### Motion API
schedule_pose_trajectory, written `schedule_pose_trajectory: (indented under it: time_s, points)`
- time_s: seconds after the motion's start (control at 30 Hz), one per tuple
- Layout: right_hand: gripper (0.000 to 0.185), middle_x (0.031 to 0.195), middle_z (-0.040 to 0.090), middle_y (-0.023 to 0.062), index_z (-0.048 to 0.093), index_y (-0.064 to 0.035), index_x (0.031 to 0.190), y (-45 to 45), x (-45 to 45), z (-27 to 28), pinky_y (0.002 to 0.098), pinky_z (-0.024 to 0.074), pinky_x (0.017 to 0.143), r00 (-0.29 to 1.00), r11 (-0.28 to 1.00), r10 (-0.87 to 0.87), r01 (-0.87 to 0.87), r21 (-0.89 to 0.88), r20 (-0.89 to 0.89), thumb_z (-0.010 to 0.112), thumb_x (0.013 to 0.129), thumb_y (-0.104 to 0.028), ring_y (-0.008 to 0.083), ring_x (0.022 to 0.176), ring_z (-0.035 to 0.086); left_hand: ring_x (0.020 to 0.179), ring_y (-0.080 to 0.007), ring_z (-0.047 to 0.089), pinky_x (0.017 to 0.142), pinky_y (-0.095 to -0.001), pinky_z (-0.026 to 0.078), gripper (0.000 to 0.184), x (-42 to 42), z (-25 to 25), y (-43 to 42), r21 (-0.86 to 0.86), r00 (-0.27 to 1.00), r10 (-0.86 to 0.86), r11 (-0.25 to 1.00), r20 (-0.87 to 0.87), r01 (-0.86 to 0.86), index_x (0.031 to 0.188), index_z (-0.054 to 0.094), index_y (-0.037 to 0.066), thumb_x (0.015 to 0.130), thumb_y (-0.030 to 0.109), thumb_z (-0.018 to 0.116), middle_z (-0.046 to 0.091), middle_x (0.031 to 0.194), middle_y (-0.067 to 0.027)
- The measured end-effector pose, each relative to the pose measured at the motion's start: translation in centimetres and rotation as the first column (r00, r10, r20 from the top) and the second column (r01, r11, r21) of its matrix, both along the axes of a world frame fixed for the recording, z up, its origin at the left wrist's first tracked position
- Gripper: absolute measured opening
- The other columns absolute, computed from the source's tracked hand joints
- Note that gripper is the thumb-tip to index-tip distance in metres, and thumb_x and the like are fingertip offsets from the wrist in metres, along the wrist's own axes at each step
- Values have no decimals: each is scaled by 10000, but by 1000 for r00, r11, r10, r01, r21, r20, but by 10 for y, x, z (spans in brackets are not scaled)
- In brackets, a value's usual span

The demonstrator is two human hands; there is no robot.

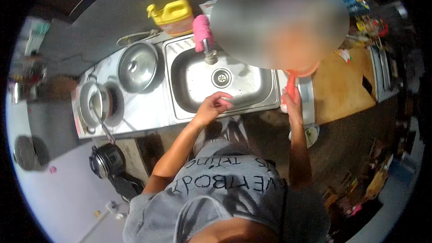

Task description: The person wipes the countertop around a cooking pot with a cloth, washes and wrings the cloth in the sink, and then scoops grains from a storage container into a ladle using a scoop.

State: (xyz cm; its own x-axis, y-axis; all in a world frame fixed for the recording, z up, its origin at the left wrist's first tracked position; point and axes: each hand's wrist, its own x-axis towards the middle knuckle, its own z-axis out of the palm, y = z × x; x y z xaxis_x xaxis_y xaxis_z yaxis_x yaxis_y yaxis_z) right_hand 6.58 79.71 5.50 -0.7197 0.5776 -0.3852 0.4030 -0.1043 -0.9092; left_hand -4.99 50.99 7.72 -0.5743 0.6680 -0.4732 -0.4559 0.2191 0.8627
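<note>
My right hand (292, 102) is closed around the handle of an orange plastic dipper (290, 85), to the right of the sink. Its round rim shows just above the handle, while a blurred patch hides most of its bowl. Over the front edge of the steel sink (274, 90) hangs my left hand (215, 109), its fingers bent and apart, with nothing visible in them. Below the faucet (209, 57), which has a pink cloth-like cover (202, 30), is the sink's drain (221, 78).
A yellow-capped jug (173, 17) stands behind the sink. Left of it are a large metal lid or bowl (146, 74) and a pan (85, 108) whose handle juts past the counter edge. To the right lies a wooden board (342, 90). A dark appliance (107, 159) sits lower left.
</note>
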Motion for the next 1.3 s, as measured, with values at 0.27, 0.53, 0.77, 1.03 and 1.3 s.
schedule_pose_trajectory:
  time_s: [0.27,0.53,0.77,1.03,1.3]
  points:
    - [325,822,511,22,469,-13,1110,-85,1,139,225,411,578,863,845,504,-491,211,-10,579,823,-118,89,651,489,838,-146,599,792,-297,457,374,52,63,-18,154,901,-44,981,-432,122,1120,563,56,850,312,600,647,892,-85]
    - [397,984,532,51,457,-7,1150,-245,13,131,248,414,749,240,244,969,-967,73,-66,621,813,-137,105,845,494,966,-241,574,840,-328,464,634,182,74,-148,242,799,464,885,-382,-398,1288,386,23,827,398,608,568,1080,-178]
    - [311,865,540,7,492,-49,1087,-434,109,111,177,391,562,-386,-369,918,-916,158,-94,612,811,-125,53,656,482,1017,-113,490,898,-281,414,479,356,51,-235,359,172,975,212,-138,-909,1191,448,3,872,334,580,537,1098,-63]
    - [354,856,536,12,478,-29,1129,-575,287,85,205,423,603,-826,-835,551,-548,-59,-118,592,797,-75,77,708,494,1075,-132,484,946,-275,380,463,535,43,-276,187,-612,703,-698,363,-691,1237,433,42,858,246,606,514,1147,-54]
    - [440,973,595,125,471,-27,1166,-652,446,95,317,457,762,-998,-994,-11,17,-105,-59,601,818,-264,180,878,567,1013,-115,505,895,-265,407,339,681,55,-285,124,-935,300,-952,189,-280,1144,516,26,891,248,548,552,1064,-34]
